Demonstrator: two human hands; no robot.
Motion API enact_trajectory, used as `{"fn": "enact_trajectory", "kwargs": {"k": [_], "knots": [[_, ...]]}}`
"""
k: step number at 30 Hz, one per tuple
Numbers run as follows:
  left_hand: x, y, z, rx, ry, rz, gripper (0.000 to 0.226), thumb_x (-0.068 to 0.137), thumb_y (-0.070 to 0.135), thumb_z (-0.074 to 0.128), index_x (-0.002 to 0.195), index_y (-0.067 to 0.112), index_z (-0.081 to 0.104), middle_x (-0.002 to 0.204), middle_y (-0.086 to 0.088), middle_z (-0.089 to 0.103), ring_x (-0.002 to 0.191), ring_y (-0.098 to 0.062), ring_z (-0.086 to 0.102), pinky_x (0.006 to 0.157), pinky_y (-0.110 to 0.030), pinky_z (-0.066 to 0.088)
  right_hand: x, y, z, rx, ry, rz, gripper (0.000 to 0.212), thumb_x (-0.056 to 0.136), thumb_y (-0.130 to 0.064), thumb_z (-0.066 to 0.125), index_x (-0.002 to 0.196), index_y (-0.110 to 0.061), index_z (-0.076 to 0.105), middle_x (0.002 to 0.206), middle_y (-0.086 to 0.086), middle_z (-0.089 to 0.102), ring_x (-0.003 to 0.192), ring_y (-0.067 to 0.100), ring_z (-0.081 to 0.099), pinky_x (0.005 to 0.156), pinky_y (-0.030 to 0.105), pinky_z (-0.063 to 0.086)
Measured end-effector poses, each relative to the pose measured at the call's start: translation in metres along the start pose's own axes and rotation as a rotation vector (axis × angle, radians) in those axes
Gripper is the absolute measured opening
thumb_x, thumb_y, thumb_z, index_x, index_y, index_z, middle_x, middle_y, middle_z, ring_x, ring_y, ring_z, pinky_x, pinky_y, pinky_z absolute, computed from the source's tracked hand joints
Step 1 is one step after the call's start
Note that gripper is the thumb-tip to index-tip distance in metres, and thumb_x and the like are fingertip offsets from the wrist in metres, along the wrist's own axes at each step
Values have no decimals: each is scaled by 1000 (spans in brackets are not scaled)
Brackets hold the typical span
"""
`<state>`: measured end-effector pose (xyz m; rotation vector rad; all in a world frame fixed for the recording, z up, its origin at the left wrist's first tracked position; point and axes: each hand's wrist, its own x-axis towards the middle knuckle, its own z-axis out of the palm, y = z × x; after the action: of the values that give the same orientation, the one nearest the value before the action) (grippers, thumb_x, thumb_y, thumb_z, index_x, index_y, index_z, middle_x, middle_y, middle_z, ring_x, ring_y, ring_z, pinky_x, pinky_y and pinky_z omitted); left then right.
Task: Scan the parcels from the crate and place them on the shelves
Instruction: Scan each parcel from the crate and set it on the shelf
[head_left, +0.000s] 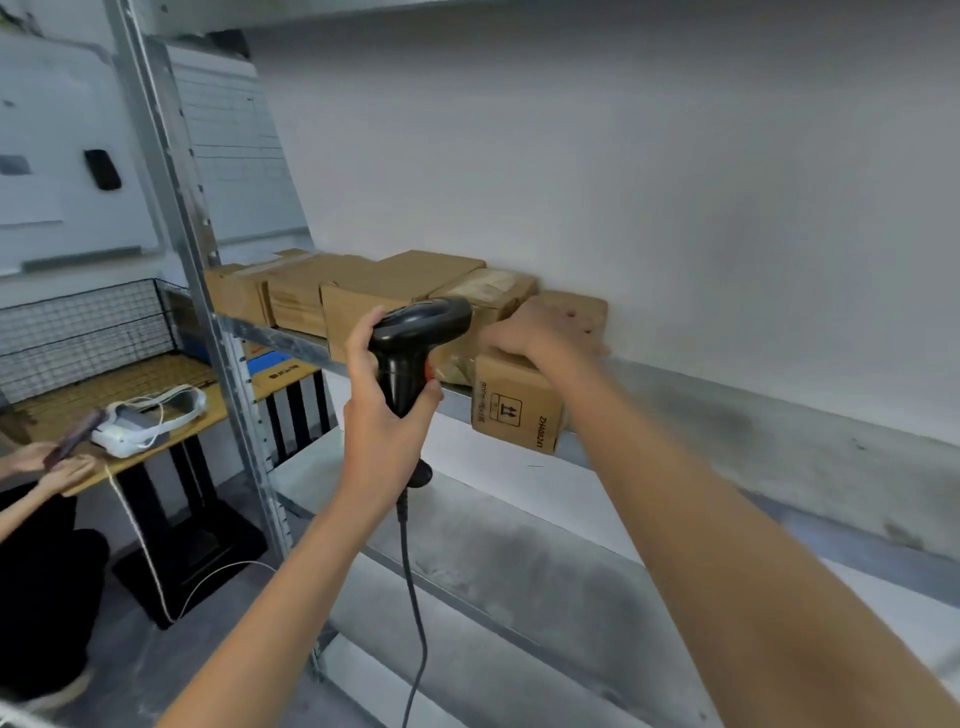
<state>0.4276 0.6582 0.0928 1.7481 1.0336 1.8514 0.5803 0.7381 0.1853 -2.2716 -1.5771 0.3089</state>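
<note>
Mid-frame, right hand (550, 332) laid over the top of a small cardboard parcel (517, 410), fingers curled on it, seating it at the right end of the parcel row (363, 291) on the metal shelf (779, 431). Front face with arrow mark and printed code overhanging the shelf lip, so best pushed back until square and fully supported, snug beside its neighbour without nudging the row. Left hand (382, 415) wrapped tight round the black barcode scanner (415, 343), left of the parcel; cable (415, 597) better kept clear below. Crate not in sight.
</note>
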Motion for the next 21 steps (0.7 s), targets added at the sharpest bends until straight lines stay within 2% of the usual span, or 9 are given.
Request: {"fn": "enact_trajectory", "kwargs": {"k": [3,4,6,9,11,13,15,19,21], "knots": [[6,-9,0,-69,-64,39,79,89,-14,68,150,19,29,111,56,49,102,18,59,81,1,44,-1,9,4,11,60,26,68,85,-54,57,143,-19,45,153,18,39,136,44,36,106,56,33],[8,-12,-2,-91,-84,48,78,88,-15,67,150,15,29,111,57,48,103,21,57,82,2,42,-4,12,5,12,73,28,62,86,-55,55,137,-21,50,146,17,46,131,43,42,101,51,39],[8,-18,-9,-140,-131,42,79,88,-15,68,150,18,30,113,51,52,105,16,59,84,0,44,-16,14,9,-24,135,14,54,89,-58,53,130,-23,54,136,14,54,122,38,49,86,42,40],[5,-28,-27,-279,-228,-47,83,92,-7,69,145,44,31,113,24,64,103,-11,68,91,-22,56,-44,12,20,-111,269,-18,66,91,-62,52,147,-30,40,159,12,32,133,42,38,95,44,42],[1,-37,-40,-324,-264,-82,84,93,-6,69,140,53,33,110,21,67,102,-14,70,95,-32,58,-68,12,32,-90,318,-13,75,88,-63,55,153,-36,31,166,5,17,136,46,31,93,43,43],[-7,-44,-50,-363,-289,-124,85,93,-6,69,137,58,34,109,17,68,101,-16,70,96,-39,59,-94,15,46,-41,361,2,78,85,-61,57,154,-39,28,167,-1,11,134,46,31,87,41,44],[-17,-50,-59,-414,-321,-169,88,93,-7,68,132,65,36,105,11,70,100,-16,70,95,-43,59,-122,20,64,-8,421,8,80,82,-58,58,154,-42,27,168,-5,8,129,42,35,84,40,44],[-44,-64,-75,-468,-377,-240,89,92,-12,66,131,63,37,103,21,69,94,-9,70,91,-42,60,-185,24,112,44,550,22,81,78,-58,59,153,-47,29,167,-9,11,117,30,40,82,33,45],[-63,-73,-87,-492,-385,-303,89,92,-11,66,134,62,37,106,9,70,95,-14,70,92,-41,61,-215,25,142,118,575,17,80,75,-57,56,151,-48,33,166,-11,15,116,24,41,89,32,46]]}}
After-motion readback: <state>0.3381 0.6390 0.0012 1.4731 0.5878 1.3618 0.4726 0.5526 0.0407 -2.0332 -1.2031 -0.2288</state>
